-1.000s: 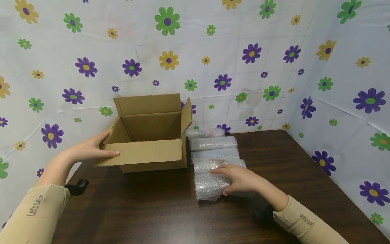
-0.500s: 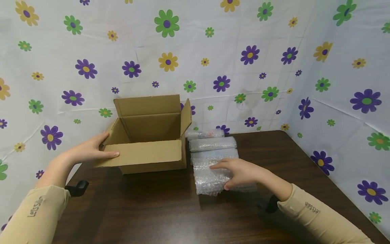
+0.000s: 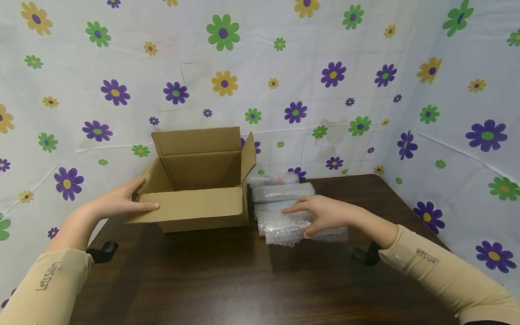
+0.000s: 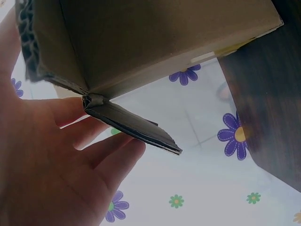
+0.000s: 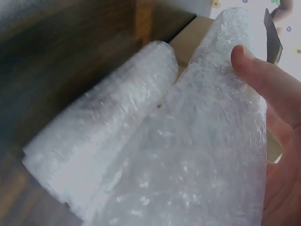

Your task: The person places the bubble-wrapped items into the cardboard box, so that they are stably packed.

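Observation:
An open cardboard box (image 3: pixel 207 223) stands at the back of the table, its flaps spread outward. My left hand (image 3: pixel 115 197) grips its front left corner, thumb on the front flap (image 3: pixel 195 203); in the left wrist view the fingers lie beside the side flap (image 4: pixel 131 122). Right of the box, my right hand (image 3: pixel 331 214) holds a bubble-wrapped roll (image 3: pixel 286 231) between thumb and fingers, raised above the table. In the right wrist view this roll (image 5: pixel 193 150) fills the middle, with another bubble-wrapped roll (image 5: pixel 108 122) beside it.
Several more bubble-wrapped rolls (image 3: pixel 280 192) lie in a row along the box's right side. A dark wooden table (image 3: pixel 227 280) spreads in front. A flower-patterned cloth (image 3: pixel 178 58) hangs close behind the box and along the right side.
My right hand has lifted the nearest bubble-wrapped roll and moved it upward and slightly right, over the other rolls. The left hand and the box have stayed put.

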### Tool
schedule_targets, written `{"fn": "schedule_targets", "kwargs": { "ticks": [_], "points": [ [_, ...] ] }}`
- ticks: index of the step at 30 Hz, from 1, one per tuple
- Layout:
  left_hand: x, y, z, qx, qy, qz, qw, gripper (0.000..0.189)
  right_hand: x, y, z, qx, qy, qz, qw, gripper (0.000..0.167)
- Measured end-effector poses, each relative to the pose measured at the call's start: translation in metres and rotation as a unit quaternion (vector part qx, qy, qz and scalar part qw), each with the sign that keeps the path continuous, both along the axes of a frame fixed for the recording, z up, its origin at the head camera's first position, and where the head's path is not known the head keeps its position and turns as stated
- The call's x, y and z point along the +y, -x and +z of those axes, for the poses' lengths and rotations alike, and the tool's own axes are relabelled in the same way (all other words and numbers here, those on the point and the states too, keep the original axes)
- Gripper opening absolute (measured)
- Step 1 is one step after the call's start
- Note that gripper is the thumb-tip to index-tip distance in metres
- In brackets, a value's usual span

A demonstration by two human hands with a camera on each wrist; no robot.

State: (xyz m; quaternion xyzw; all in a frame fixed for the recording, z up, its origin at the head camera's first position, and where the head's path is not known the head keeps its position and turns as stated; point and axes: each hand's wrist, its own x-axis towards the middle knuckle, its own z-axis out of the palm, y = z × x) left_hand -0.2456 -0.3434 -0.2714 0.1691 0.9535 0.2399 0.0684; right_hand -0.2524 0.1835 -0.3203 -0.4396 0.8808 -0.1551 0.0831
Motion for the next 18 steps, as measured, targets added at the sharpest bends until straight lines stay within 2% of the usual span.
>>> {"fn": "schedule_targets", "kwargs": {
  "ticks": [11, 18],
  "points": [
    [0.0, 0.001, 0.0, 0.006, 0.002, -0.004, 1.0, 0.104, -0.004, 0.004, 0.036, 0.014, -0.011, -0.005, 0.9998, 0.073],
    [0.001, 0.0, 0.0, -0.001, 0.004, 0.002, 1.0, 0.105, -0.007, 0.004, 0.056, -0.005, -0.018, 0.0, 0.9998, 0.073]
  ]
}}
